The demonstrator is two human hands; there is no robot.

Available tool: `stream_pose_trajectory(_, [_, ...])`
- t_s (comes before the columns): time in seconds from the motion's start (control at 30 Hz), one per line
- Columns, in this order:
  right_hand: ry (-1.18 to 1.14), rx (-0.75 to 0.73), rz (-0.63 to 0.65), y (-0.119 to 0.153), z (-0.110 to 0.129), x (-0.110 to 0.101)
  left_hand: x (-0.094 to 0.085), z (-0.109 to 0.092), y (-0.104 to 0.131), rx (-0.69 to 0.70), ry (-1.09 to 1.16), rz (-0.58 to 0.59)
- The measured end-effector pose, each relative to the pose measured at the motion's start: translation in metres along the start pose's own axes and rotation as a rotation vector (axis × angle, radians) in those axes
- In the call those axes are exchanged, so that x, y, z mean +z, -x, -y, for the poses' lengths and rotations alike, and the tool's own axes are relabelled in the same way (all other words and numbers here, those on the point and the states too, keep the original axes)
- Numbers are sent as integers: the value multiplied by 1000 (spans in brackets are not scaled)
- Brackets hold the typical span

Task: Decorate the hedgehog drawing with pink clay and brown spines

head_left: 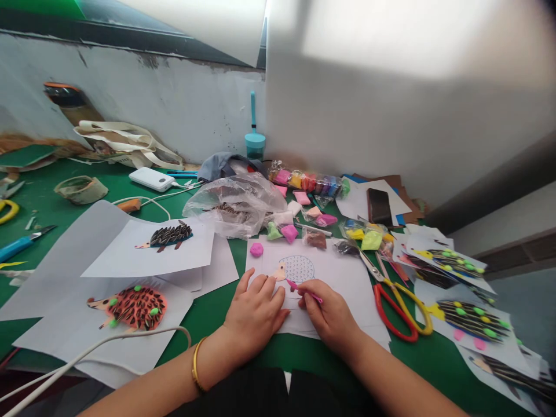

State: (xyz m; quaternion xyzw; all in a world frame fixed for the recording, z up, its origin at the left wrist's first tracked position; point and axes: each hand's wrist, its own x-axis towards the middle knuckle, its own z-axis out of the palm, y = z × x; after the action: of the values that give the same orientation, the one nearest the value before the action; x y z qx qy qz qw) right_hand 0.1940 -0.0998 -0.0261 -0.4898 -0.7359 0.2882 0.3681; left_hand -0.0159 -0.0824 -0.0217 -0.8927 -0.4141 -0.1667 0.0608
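A white sheet [347, 301] bears a blue-outlined hedgehog drawing [299, 269] with scalloped marks on its body and a peach clay face [280, 271]. My right hand [328, 310] pinches a pink pointed tool [313, 294], whose tip is at the lower edge of the face. Flat on the paper, fingers apart, my left hand [256, 310] has its fingertips just below the face and seems to hold nothing. A pink clay ball [256, 249] sits at the sheet's upper left.
Red and yellow scissors [402, 307] lie right of the sheet. Behind it are clay packets [289, 233] and a plastic bag of seeds [237, 202]. Finished hedgehog pictures [130, 307] lie left, more [473, 318] right. A white cable [87, 350] crosses the left front.
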Motion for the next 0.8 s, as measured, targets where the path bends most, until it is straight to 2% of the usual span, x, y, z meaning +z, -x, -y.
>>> stream_pose_trajectory(0.33, [-22,5,-5,-2,2,-1,-2,-3,0,29,-26,-11])
stream_pose_trajectory(0.6, [-22,-31,-6,2,-3,-3,4,-1,1,13,-16,-43])
stream_pose_trajectory(0.8, [-11,46,-46,8,-5,-12,3,4,1,-14,-13,-28])
